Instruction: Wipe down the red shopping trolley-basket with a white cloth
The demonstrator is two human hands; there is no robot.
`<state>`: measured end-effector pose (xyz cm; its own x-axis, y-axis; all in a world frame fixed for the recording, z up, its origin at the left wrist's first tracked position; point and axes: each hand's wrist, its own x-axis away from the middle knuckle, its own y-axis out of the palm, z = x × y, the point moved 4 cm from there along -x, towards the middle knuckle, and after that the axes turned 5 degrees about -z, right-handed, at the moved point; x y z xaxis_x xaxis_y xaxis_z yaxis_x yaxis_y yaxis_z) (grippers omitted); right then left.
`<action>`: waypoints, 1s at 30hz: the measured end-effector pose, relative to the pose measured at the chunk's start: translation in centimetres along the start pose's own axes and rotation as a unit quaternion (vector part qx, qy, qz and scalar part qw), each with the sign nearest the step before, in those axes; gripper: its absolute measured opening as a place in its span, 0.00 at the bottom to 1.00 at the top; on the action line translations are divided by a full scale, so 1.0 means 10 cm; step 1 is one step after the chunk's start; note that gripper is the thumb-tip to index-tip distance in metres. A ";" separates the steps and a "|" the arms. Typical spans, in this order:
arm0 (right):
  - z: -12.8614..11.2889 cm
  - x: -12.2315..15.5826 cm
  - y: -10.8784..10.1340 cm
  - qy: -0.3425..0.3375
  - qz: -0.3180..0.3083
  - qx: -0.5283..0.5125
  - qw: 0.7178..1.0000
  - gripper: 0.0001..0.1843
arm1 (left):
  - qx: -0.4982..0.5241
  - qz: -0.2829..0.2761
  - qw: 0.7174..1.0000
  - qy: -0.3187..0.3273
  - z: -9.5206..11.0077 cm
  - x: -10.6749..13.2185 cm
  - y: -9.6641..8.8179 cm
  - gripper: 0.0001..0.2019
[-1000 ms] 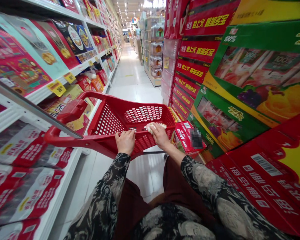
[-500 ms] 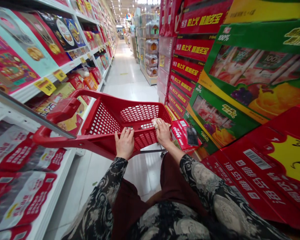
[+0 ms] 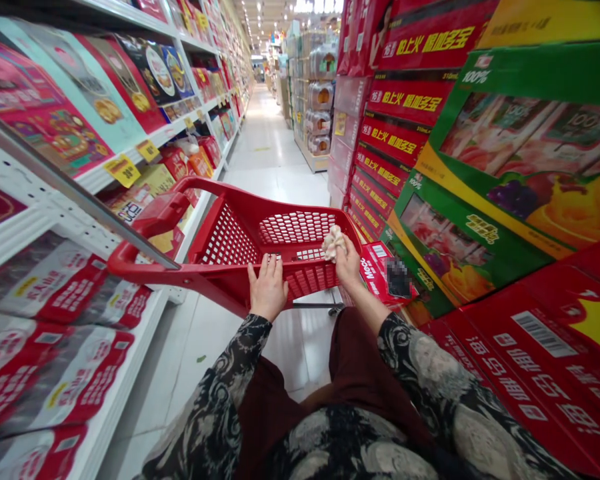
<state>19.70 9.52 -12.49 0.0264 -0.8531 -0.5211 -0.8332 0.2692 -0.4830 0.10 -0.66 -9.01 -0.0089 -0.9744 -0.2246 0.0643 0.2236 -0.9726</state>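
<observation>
My left hand [image 3: 267, 289] rests flat on the near rim of a red plastic shopping cart [image 3: 205, 272], its fingers spread and holding nothing. My right hand [image 3: 349, 264] is farther along that rim and pinches a crumpled white tissue [image 3: 334, 243], which sticks up above my fingers. The cart's long red handle [image 3: 153, 215] reaches to the left, and its mesh walls [image 3: 229, 237] slope down in front of me. Patterned black-and-grey sleeves cover both forearms.
White shelves [image 3: 125, 393] packed with boxed goods line the left side, close to the cart handle. Stacked red and green juice cartons [image 3: 480, 160] form a wall on the right. A red box [image 3: 377, 272] sits near the cart's right corner. A tiled aisle [image 3: 265, 157] runs ahead.
My right hand has lifted the tissue higher, above the cart's rim. The left hand's fingers have spread and straightened. The cart has shifted slightly right in view.
</observation>
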 end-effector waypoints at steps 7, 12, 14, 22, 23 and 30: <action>-0.09 0.29 0.15 -0.047 -0.068 0.166 0.983 0.25 | -0.001 -0.009 1.000 0.001 0.06 0.05 0.00 0.27; -0.36 0.38 0.45 -0.194 -0.137 0.159 0.959 0.25 | -0.003 -0.024 1.000 0.002 0.03 0.06 -0.05 0.26; -0.32 0.35 0.45 -0.223 -0.154 0.163 0.949 0.24 | -0.004 -0.014 1.000 -0.027 -0.10 0.06 -0.12 0.26; 0.00 0.26 0.27 -0.166 -0.090 0.189 0.964 0.25 | -0.014 -0.007 0.998 -0.063 -0.36 0.12 -0.25 0.26; -0.06 0.28 0.32 -0.172 -0.087 0.183 0.964 0.24 | -0.016 -0.005 0.998 -0.064 -0.34 0.13 -0.24 0.26; -0.37 0.34 0.64 -0.265 -0.114 0.151 0.946 0.23 | -0.032 0.006 0.998 -0.051 -0.31 0.19 -0.22 0.27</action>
<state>12.45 6.71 -14.71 0.5262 -0.5829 -0.6192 -0.5788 0.2879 -0.7630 -3.18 -2.92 -7.50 0.0939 -0.9683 -0.2313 0.0005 0.2323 -0.9726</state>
